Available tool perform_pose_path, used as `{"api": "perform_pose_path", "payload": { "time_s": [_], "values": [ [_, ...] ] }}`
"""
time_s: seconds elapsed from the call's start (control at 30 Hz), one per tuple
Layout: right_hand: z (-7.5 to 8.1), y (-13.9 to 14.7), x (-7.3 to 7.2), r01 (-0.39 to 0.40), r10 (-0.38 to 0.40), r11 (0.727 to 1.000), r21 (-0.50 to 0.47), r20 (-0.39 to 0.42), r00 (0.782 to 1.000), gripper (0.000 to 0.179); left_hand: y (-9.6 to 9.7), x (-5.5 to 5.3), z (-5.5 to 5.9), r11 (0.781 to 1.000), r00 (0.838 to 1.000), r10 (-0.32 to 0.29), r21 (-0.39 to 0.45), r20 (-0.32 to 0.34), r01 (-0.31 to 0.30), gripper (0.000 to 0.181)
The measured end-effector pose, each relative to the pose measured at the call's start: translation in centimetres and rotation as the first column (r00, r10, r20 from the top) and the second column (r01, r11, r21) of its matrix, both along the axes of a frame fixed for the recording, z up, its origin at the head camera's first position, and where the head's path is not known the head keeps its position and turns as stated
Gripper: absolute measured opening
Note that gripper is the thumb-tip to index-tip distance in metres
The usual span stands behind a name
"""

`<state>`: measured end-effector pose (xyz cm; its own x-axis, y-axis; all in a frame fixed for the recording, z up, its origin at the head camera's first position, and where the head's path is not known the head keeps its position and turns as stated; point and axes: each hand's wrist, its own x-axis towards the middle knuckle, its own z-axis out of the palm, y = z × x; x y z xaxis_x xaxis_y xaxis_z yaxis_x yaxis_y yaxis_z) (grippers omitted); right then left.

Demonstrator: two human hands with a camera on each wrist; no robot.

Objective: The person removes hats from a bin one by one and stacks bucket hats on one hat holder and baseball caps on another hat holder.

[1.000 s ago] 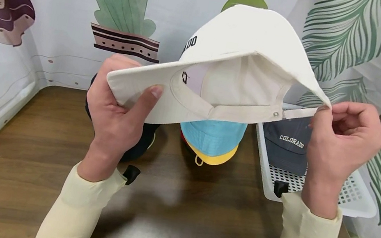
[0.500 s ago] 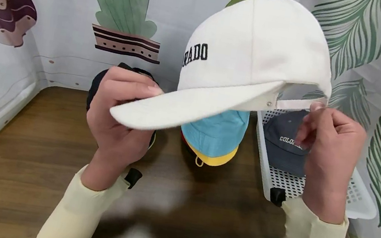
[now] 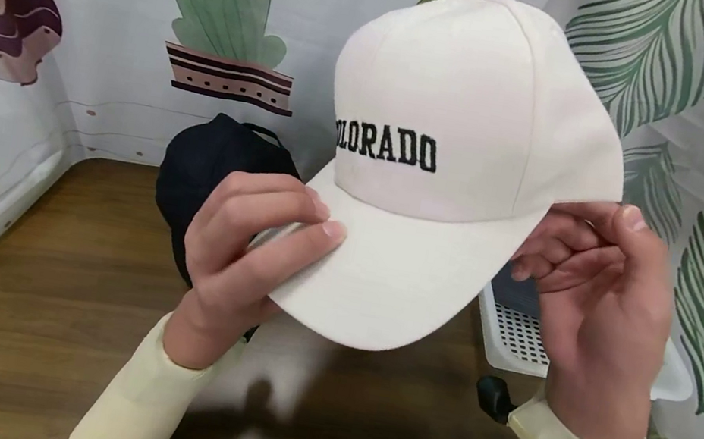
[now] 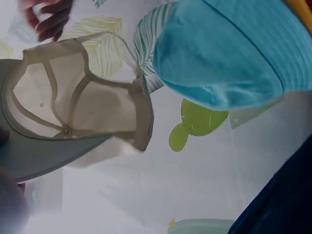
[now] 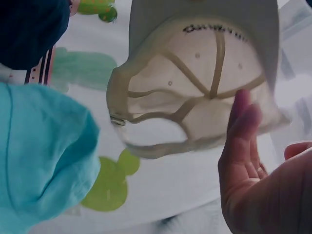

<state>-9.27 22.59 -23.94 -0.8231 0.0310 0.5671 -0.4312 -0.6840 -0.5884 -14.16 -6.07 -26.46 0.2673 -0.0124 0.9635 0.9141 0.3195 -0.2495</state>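
A white baseball cap (image 3: 438,110) with dark COLORADO lettering is held up above the table, its front turned toward me and its brim sloping down. My left hand (image 3: 244,248) pinches the left side of the brim, fingers on top. My right hand (image 3: 605,321) is at the cap's right rear edge, thumb apart and fingers loosely extended, partly behind the crown. In the right wrist view, the right fingertips overlap the cap's underside; whether they touch it I cannot tell. The cap's hollow inside, seams and back strap show in the left wrist view.
A navy cap (image 3: 208,166) stands behind my left hand. At the right is a white perforated basket (image 3: 675,378) with a dark grey cap (image 3: 513,291), mostly hidden. The light blue bucket hat (image 4: 219,53) is covered by the white cap in the head view.
The white cap has turned from side-on, underside showing, to front-facing with its brim lower. My right hand has let go of the back strap and turned palm inward; the left fingers now lie atop the brim.
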Motion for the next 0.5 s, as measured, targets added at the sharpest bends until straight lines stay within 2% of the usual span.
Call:
{"api": "perform_pose_path", "payload": {
  "time_s": [0.07,0.1,0.17,0.23,0.3,0.37,0.47,0.5],
  "values": [
    [0.0,-0.2,0.5,-0.005,0.005,1.0,-0.003,0.013,1.0,0.056,0.4,-0.3,-0.1,0.998,0.995,0.057,0.01,-0.084,-0.057,0.015],
    [0.0,-0.3,0.8,-0.005,0.005,1.0,0.005,0.028,1.0,0.056,0.5,-0.4,-0.2,0.996,0.987,0.086,0.016,-0.134,-0.085,0.017],
    [0.2,-0.6,1.1,0.002,-0.005,0.999,0.039,0.056,0.998,0.059,0.8,-0.6,-0.5,0.988,0.964,0.152,0.02,-0.218,-0.151,0.021],
    [0.5,-1.0,1.3,0.003,-0.007,0.999,0.053,0.086,0.996,0.062,1.1,-0.7,-0.8,0.98,0.939,0.191,0.007,-0.286,-0.197,0.024],
    [0.8,-1.5,1.3,-0.012,0.011,1.0,0.005,0.123,0.992,0.06,1.4,-0.5,-1.0,0.973,0.92,0.213,-0.016,-0.329,-0.231,0.025],
    [1.0,-1.9,1.1,-0.049,0.061,0.995,-0.089,0.139,0.988,0.053,1.7,-0.1,-1.1,0.965,0.906,0.226,-0.044,-0.358,-0.258,0.025],
    [1.2,-2.4,0.7,-0.082,0.12,0.967,-0.24,0.149,0.981,0.037,2.4,0.6,-1.2,0.954,0.887,0.233,-0.082,-0.398,-0.288,0.023],
    [1.2,-2.5,0.6,-0.056,0.097,0.969,-0.242,0.16,0.982,0.033,2.7,0.8,-1.2,0.949,0.88,0.236,-0.096,-0.413,-0.299,0.023]
  ]
}}
